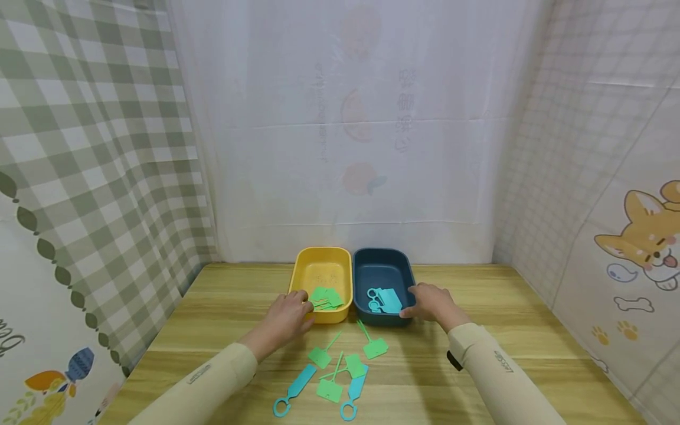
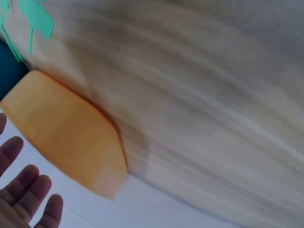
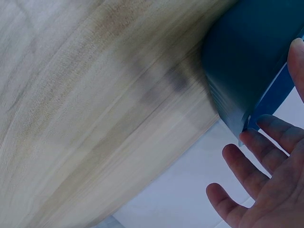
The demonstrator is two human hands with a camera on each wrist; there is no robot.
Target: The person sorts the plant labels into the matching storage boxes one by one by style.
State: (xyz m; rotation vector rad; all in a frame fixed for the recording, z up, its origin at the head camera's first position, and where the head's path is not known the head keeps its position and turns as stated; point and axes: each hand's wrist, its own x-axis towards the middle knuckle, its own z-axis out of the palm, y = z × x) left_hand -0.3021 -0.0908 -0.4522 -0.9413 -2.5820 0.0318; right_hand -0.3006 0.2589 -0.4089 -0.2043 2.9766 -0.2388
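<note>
My left hand is at the near left corner of a yellow bin, its fingers loosely bent over the rim. Flat green tags with thin stems lie inside that bin. At the right side of a dark blue bin is my right hand, with thumb and fingers spread about the rim. Light blue tags with ring ends lie in the blue bin. Both wrist views show the fingers spread and holding no tag. Whether the left fingertips touch the yellow bin is unclear.
On the wooden table, in front of the bins, lie several loose green tags and two light blue ring-ended tags. The bins stand side by side near a white curtain. Checked cloth hangs at left.
</note>
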